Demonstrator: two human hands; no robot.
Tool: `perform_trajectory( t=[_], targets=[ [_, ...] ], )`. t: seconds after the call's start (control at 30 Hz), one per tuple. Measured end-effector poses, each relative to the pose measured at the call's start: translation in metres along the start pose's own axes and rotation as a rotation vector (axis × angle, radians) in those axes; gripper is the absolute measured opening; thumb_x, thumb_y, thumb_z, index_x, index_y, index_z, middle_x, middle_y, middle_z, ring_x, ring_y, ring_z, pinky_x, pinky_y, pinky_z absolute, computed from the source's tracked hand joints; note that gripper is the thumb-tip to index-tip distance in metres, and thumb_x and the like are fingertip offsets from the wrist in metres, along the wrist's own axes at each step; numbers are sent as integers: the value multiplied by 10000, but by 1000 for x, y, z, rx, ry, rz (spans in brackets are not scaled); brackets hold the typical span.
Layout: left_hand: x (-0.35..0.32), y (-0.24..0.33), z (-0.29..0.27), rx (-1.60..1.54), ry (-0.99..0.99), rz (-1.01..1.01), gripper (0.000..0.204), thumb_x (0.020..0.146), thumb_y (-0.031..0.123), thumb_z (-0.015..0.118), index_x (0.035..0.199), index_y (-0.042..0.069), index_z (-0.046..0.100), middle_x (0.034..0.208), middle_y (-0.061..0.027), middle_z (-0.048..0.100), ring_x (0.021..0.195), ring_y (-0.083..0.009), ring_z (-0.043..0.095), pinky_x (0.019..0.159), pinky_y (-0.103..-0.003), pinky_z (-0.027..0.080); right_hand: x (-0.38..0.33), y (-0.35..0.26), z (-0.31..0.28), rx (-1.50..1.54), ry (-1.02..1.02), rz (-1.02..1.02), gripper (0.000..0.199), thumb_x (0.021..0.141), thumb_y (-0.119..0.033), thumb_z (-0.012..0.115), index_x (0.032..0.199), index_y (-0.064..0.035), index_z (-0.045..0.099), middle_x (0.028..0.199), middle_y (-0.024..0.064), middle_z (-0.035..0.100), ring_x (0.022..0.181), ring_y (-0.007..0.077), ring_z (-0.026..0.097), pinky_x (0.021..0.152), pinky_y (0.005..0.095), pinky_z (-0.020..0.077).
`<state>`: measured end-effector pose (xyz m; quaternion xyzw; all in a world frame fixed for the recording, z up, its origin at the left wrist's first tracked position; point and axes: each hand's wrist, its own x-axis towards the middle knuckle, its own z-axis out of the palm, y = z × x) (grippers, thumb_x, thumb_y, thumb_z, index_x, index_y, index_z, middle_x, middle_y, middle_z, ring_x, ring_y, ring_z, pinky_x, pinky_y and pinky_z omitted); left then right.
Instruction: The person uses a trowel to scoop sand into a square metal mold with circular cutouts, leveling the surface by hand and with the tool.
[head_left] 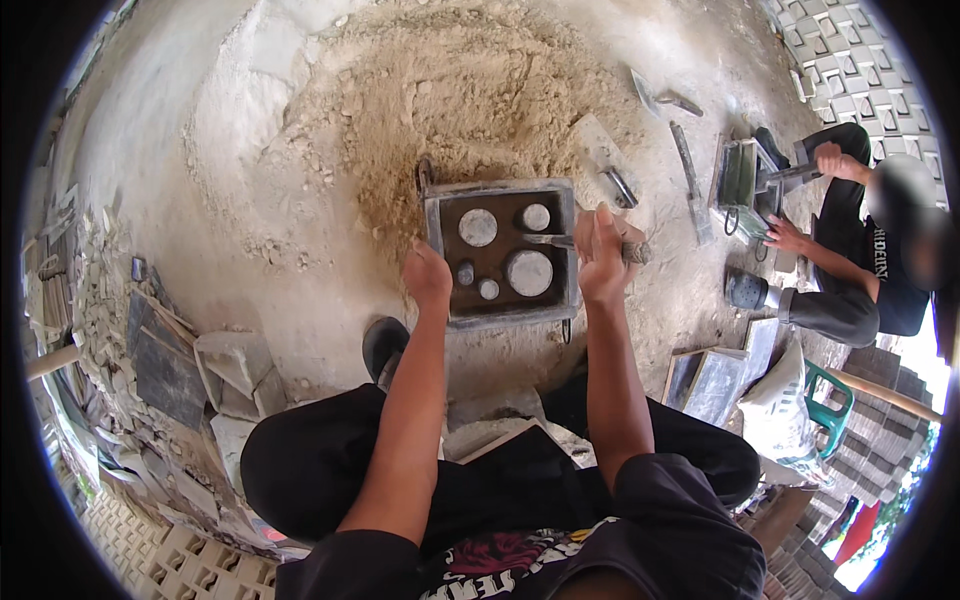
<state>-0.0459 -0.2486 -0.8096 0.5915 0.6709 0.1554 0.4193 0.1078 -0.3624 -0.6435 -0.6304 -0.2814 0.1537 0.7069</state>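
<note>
Before me on the ground stands a square metal mould (505, 187) with brown material inside. Several round grey discs sit in it, the biggest being a disc (529, 273) at the right and another a disc (478, 228) at the upper left. My left hand (428, 272) is closed at the mould's left wall, its fingers partly hidden. In my right hand (603, 258), closed at the right wall, is a trowel-like tool (548, 240). Its narrow flat blade reaches left over the mould, and its thick handle end sticks out to the right.
A heap of loose sandy soil (450, 90) spreads beyond the mould. To the right lie a flat board (603, 150) and a long metal tool (690, 165). Further right a seated person (850, 235) works at another mould (738, 185). Stone slabs (235, 365) are stacked at left.
</note>
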Motion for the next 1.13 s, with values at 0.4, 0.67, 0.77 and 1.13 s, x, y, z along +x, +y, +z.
perform_trajectory(
  t=[0.4,0.67,0.77,1.13],
  targets=[
    [-8,9,1,-31,-25,26,631,1006,358,265,764,-110,613,809,-325,633,843,-528,584,785,-586,416,-8,30,7,-313,-121,-1,430,991,-145,492,583,-89,370,546,-29,347,502,76,309,477,275,252],
    [-1,-3,1,19,4,46,635,1000,356,273,746,-117,612,808,-341,624,846,-534,580,805,-589,412,-19,14,17,-209,-162,-127,314,949,-121,589,666,8,549,586,-25,459,557,68,400,488,289,311],
    [-7,7,4,-15,-12,59,637,999,356,276,739,-118,612,798,-343,619,840,-537,578,801,-585,415,-14,33,15,-46,-113,147,325,961,-110,558,656,1,543,586,-23,465,549,63,392,492,274,307],
    [6,-6,7,-9,26,94,619,997,375,291,784,-86,645,867,-332,640,871,-506,606,808,-560,428,-11,4,30,14,-21,201,375,928,-130,619,594,-3,507,552,-19,426,558,62,358,501,296,276]
  ],
)
